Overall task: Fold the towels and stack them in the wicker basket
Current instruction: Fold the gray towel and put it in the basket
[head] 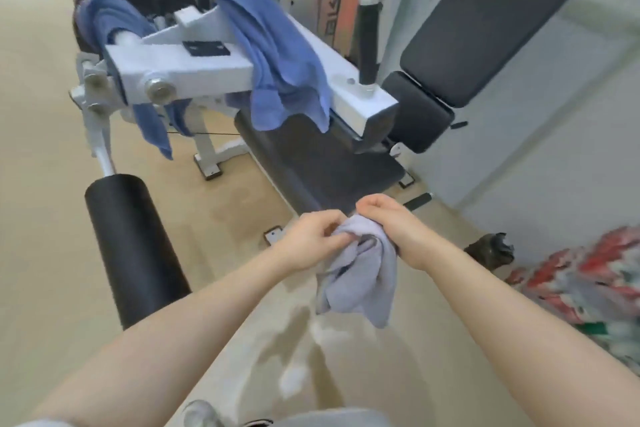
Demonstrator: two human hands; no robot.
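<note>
A small pale lilac towel hangs bunched between my hands above the floor. My left hand pinches its upper edge from the left, and my right hand grips the top from the right. A blue towel is draped over the white frame of a gym machine ahead. Another blue towel hangs over the machine's left bar, its end dangling low. No wicker basket is in view.
A black foam roller pad juts toward me at the left. A black padded bench seat and backrest stand at the right by the wall. Red and white patterned fabric lies at the right edge. Beige floor lies below.
</note>
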